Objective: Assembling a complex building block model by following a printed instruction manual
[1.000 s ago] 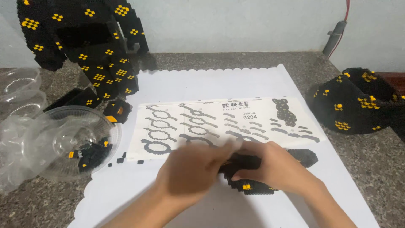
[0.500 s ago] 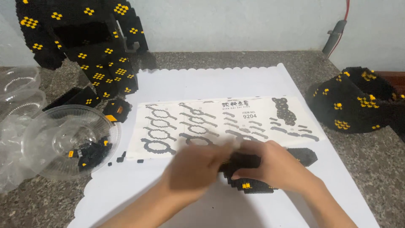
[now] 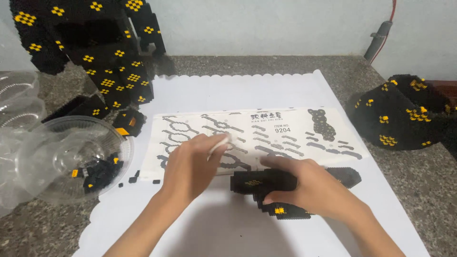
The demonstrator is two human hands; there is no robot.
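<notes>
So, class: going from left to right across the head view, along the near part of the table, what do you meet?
Clear plastic bowl of small black and yellow bricks → left hand → black brick block under the right hand → rounded black and yellow brick piece.

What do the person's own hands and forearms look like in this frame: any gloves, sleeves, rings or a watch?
Both the left hand and the right hand are bare, with no gloves. No rings, watch or bracelet show on the parts in view. Both forearms are uncovered down to the bottom edge of the picture, so no sleeve is visible. The left fingertips are motion-blurred, so small details there cannot be told.
</notes>
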